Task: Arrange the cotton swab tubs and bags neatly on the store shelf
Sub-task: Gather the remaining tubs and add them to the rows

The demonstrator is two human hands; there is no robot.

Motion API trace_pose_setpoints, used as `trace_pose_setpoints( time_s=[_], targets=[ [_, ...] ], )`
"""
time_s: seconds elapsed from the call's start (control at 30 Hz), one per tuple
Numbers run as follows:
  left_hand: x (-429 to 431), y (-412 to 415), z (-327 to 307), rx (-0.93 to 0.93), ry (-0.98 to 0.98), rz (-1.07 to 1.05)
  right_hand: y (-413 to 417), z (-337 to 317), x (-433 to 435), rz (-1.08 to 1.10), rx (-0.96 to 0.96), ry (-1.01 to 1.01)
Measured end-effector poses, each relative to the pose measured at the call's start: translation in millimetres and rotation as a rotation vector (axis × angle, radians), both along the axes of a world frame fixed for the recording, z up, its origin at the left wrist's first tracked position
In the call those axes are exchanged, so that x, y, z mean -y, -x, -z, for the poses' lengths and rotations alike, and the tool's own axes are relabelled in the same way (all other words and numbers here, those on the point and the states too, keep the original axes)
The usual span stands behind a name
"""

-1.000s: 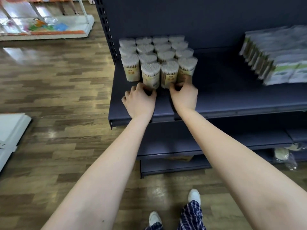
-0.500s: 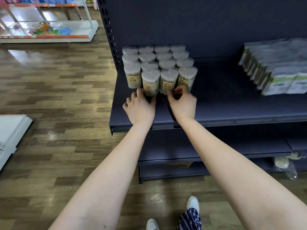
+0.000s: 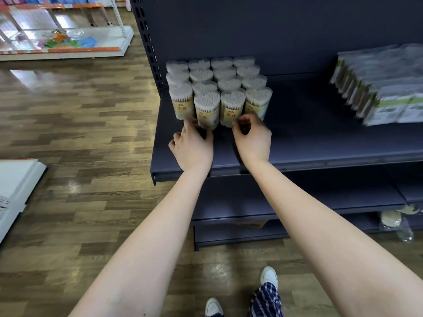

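Observation:
Several clear cotton swab tubs (image 3: 231, 86) with yellow labels stand in tight rows at the left end of the dark shelf (image 3: 320, 143). My left hand (image 3: 193, 145) is at the base of the second front tub (image 3: 207, 108), with its fingertips on either side of it. That tub stands slightly forward of its row. My right hand (image 3: 253, 138) is curled against the bases of the third and fourth front tubs (image 3: 257, 102). Bagged cotton swabs (image 3: 384, 88) stand in a row at the shelf's right end.
The shelf's perforated upright (image 3: 146, 42) rises just left of the tubs. A wide bare stretch of shelf lies between the tubs and the bags. More bags (image 3: 396, 223) lie on a lower shelf at the right. A white board (image 3: 16, 191) lies on the wooden floor at the left.
Both hands stay at the front row's base. My left index finger has reached between the first and second tubs. The view has tilted slightly, so the shelf sits lower in the frame.

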State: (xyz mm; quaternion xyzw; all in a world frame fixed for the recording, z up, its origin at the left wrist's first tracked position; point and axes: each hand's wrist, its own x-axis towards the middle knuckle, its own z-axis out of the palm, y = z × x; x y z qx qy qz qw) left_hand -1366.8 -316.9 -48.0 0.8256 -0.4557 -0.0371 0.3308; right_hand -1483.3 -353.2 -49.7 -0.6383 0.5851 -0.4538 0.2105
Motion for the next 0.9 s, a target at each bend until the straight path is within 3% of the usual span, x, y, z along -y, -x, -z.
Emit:
trace_pose_setpoints(
  time_s=[0.23,0.43,0.53,0.9],
  targets=[
    [-7,2,-3,-0.033,0.135,0.036,0,1,0,0.019,0.071,0.053],
    [-16,5,-4,0.038,0.106,0.295,9,-10,-6,-0.127,0.052,-0.077],
    [-18,14,-18,-0.033,0.155,0.390,25,-21,-10,-0.198,0.039,-0.083],
    [27,172,-70,-0.226,0.242,0.603,202,-70,36,-0.027,0.055,0.026]
  ],
)
